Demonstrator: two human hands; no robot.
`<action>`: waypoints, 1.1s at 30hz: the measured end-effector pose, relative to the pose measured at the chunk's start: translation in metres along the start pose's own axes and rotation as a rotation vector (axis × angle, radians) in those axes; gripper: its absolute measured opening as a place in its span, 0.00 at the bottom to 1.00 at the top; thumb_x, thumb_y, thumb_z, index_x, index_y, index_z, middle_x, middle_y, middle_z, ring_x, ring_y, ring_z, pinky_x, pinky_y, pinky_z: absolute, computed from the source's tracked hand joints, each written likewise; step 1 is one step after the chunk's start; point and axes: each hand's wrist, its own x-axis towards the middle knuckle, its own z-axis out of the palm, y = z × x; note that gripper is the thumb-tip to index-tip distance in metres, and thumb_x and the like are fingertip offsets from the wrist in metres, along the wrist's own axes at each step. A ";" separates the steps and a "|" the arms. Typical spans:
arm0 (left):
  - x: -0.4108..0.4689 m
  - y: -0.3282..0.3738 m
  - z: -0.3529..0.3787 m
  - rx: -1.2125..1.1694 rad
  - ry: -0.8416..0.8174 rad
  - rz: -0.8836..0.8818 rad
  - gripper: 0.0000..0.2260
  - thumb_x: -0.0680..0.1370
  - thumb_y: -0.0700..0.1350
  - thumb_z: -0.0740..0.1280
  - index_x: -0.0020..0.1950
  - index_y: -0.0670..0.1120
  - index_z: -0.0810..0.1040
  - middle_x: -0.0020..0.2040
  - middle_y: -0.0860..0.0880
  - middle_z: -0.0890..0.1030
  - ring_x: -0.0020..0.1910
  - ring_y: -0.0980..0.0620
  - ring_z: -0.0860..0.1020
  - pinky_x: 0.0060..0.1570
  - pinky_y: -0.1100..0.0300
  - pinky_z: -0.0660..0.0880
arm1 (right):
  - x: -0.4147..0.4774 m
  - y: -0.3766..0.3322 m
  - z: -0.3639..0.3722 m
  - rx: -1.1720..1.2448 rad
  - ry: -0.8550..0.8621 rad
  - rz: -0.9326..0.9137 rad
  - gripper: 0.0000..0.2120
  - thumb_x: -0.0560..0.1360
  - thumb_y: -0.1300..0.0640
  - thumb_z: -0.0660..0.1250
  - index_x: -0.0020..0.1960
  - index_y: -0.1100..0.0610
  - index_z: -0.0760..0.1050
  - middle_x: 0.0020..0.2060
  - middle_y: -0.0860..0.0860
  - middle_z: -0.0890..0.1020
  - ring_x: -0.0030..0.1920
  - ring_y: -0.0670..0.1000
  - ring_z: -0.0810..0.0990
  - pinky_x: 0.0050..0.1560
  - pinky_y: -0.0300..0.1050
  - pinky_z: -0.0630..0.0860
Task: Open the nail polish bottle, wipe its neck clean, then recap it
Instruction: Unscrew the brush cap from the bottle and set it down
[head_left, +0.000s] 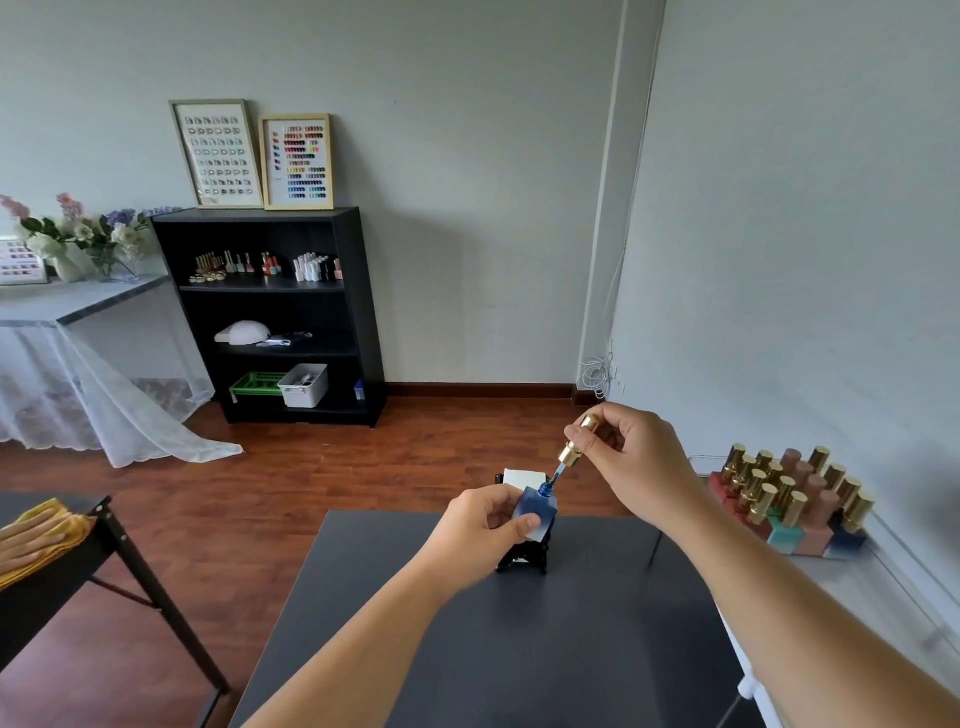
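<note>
The left hand (480, 525) holds the blue nail polish bottle (535, 512) above the far edge of the dark table (519, 649), thumb pressed across the bottle's near face and the other fingers wrapped behind it, so the grip is closed around the square glass body. The bottle is tilted slightly, its open neck (545, 488) pointing up and to the right. The right hand (639, 462) pinches the gold cap (577, 441) between thumb and fingertips, with the remaining fingers curled in toward the palm. The cap is lifted clear of the bottle and slanted, and its thin brush stem (557, 473) runs down from the cap so that the tip sits at or just inside the neck; whether it touches the rim cannot be told. Directly behind and below the bottle stands a small black holder (524, 561) on the table, with a pale white pad or sheet (524, 477) showing at its top, partly hidden by the left hand and bottle. To the right, on a white surface (893, 582) beside the table, a cluster of polish bottles (789, 499) with gold caps stands in rows. At the far left, a yellow cloth (36, 535) lies on another dark table. A black shelf unit (358, 312) stands against the back wall.
</note>
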 end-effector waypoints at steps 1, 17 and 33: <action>0.000 -0.001 0.000 0.000 -0.001 0.001 0.06 0.77 0.45 0.67 0.52 0.50 0.81 0.50 0.41 0.85 0.45 0.47 0.79 0.59 0.40 0.74 | 0.001 0.000 0.000 0.009 0.001 -0.010 0.07 0.73 0.51 0.68 0.37 0.51 0.78 0.27 0.32 0.79 0.26 0.40 0.72 0.28 0.30 0.67; 0.007 0.003 -0.005 0.034 0.021 0.020 0.06 0.77 0.46 0.68 0.53 0.53 0.81 0.48 0.50 0.86 0.49 0.47 0.82 0.57 0.51 0.78 | 0.008 -0.005 0.001 -0.006 -0.059 -0.088 0.05 0.73 0.50 0.68 0.39 0.49 0.78 0.31 0.41 0.82 0.32 0.48 0.77 0.32 0.37 0.72; 0.011 0.001 -0.001 -0.008 0.026 0.004 0.08 0.78 0.45 0.68 0.55 0.48 0.81 0.49 0.50 0.86 0.47 0.54 0.84 0.53 0.62 0.79 | 0.011 -0.004 -0.001 -0.043 -0.041 -0.087 0.07 0.73 0.48 0.67 0.38 0.49 0.76 0.30 0.42 0.81 0.31 0.54 0.76 0.34 0.48 0.74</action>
